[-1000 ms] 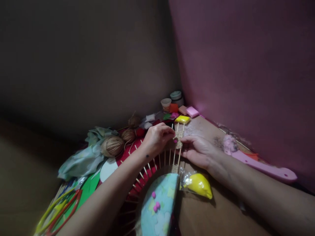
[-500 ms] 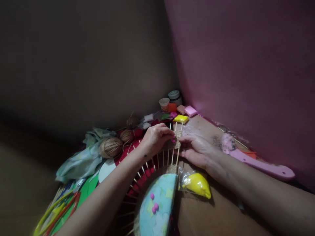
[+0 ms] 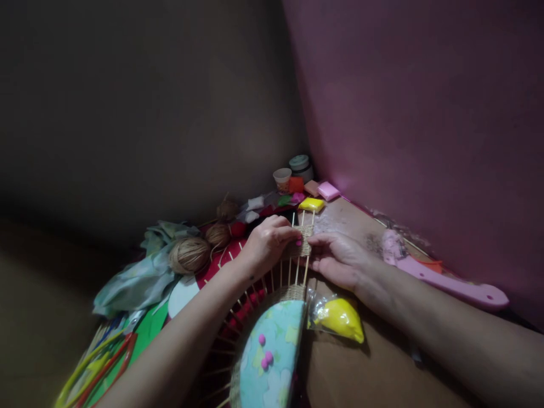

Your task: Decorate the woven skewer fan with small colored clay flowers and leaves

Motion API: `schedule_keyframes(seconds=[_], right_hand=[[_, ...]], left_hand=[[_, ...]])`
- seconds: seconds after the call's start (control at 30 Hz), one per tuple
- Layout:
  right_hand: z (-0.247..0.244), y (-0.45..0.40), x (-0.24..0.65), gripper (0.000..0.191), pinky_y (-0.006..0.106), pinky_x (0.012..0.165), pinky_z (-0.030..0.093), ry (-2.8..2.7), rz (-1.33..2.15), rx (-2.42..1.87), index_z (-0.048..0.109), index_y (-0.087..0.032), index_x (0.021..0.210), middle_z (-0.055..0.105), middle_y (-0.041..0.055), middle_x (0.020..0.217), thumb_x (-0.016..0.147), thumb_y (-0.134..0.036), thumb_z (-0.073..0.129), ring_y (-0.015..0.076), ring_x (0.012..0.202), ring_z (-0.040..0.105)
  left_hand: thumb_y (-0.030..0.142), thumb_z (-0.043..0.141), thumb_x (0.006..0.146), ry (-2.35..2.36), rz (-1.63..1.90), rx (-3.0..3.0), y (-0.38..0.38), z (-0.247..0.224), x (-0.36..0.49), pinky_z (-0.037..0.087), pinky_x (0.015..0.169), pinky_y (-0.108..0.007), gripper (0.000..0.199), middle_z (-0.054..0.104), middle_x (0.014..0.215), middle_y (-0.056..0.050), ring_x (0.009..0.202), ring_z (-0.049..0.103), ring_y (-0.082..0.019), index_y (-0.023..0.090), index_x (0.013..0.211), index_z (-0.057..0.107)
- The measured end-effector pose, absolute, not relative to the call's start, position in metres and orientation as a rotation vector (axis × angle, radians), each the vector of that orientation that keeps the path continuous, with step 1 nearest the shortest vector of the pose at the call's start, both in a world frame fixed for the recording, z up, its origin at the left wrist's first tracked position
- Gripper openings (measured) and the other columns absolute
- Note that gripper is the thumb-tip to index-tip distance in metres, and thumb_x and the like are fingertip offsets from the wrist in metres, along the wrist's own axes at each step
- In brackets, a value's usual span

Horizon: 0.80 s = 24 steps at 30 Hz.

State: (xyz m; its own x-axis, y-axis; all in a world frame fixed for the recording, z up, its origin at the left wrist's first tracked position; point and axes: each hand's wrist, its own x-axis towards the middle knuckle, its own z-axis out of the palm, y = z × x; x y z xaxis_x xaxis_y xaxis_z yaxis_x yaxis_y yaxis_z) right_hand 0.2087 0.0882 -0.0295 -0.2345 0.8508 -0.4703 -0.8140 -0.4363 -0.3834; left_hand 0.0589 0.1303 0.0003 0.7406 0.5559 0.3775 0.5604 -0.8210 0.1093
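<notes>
plainly, left hand (image 3: 272, 237) touches pink ball (image 3: 298, 242), cup markings (image 3: 281, 185) blurred

Cup (image 3: 282, 178) behind woven frame (image 3: 293, 292); twine balls (image 3: 190, 255) left.

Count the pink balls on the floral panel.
3: one pink ball higher on the floral panel, a second and third close together below. Others may lie past the bottom edge.

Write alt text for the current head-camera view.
A person's left hand touches a small pink piece on a twine-woven band while the right hand holds the band's edge. Below, three pink balls rest on a floral panel, beside a bagged, clay-like yellow lump.
</notes>
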Motion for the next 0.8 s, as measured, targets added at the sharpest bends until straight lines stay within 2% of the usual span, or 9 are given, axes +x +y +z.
schedule_keyframes(seconds=[0.17,0.33,0.5,0.8], right_hand=[[-0.026,0.087,0.208,0.022,0.030,0.067,0.045,-0.069,1.870,-0.771,0.057,-0.017,0.066,0.055,0.0008,0.060,0.062,0.002,0.047,0.0140,0.065,0.052],[-0.026,0.087,0.208,0.022,0.030,0.065,0.045,-0.065,1.870,-0.784,0.056,-0.017,0.065,0.054,-0.0001,0.057,0.064,0.003,0.046,0.0130,0.062,0.050],[-0.029,0.088,0.209,0.022,0.031,0.065,0.045,-0.066,1.876,-0.785,0.057,-0.017,0.065,0.055,0.0008,0.058,0.064,0.002,0.046,0.0135,0.063,0.050],[-0.031,0.088,0.208,0.022,0.029,0.064,0.045,-0.073,1.878,-0.775,0.057,-0.017,0.063,0.056,0.0014,0.059,0.065,0.002,0.046,0.0133,0.064,0.051]], left_hand=[[0.019,0.053,0.089,-0.767,-0.580,-2.934,0.126,-0.001,0.055,0.046,0.068,-0.028,0.017,0.063,0.086,-0.007,0.079,0.053,-0.017,0.016,0.096,0.068],[0.019,0.049,0.091,-0.691,-0.491,-2.891,0.122,-0.001,0.054,0.048,0.072,-0.034,0.020,0.063,0.090,-0.010,0.083,0.052,-0.020,0.013,0.101,0.065],[0.017,0.045,0.091,-0.789,-0.636,-2.931,0.119,0.000,0.052,0.049,0.067,-0.030,0.023,0.062,0.089,-0.009,0.078,0.054,-0.017,0.012,0.107,0.061],[0.020,0.045,0.092,-0.806,-0.705,-2.950,0.120,-0.006,0.053,0.049,0.067,-0.029,0.020,0.063,0.089,-0.008,0.080,0.056,-0.017,0.015,0.098,0.064]])
